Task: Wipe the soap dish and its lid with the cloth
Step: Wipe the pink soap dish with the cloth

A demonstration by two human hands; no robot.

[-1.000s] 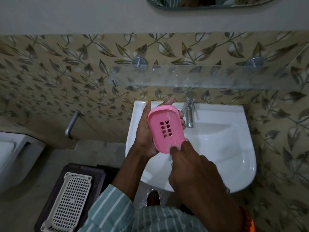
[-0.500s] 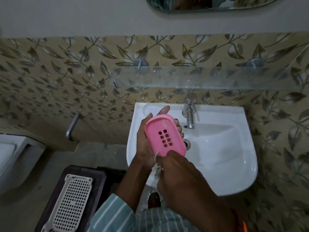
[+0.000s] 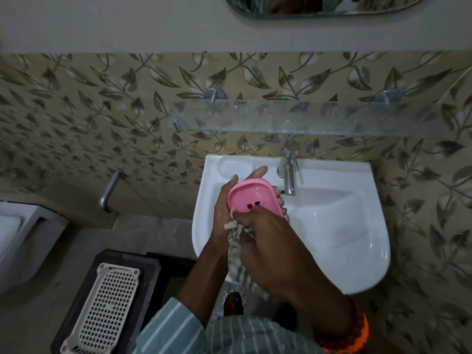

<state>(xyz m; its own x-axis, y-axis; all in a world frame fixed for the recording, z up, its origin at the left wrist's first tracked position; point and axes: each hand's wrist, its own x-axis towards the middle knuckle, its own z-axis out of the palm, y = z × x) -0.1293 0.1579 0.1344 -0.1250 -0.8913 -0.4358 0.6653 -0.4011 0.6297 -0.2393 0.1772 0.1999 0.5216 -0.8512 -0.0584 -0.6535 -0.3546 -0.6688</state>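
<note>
A pink oval soap dish (image 3: pixel 252 195) with drain slots is held over the left side of the white sink, cupped from behind and below by my left hand (image 3: pixel 224 213). My right hand (image 3: pixel 270 246) grips a pale patterned cloth (image 3: pixel 236 241) and presses it against the dish's near end, covering the lower slots. The cloth's loose end hangs down between my wrists. No lid is visible.
The white sink (image 3: pixel 344 238) has a chrome tap (image 3: pixel 288 172) at the back, just right of the dish. A glass shelf (image 3: pixel 306 118) projects from the leaf-patterned wall above. Lower left on the floor, a white perforated tray (image 3: pixel 104 307) lies on a dark stool.
The dish has moved lower and tilted flatter over the sink. My right hand with the cloth has slid up over the dish's near end, hiding most of the slots.
</note>
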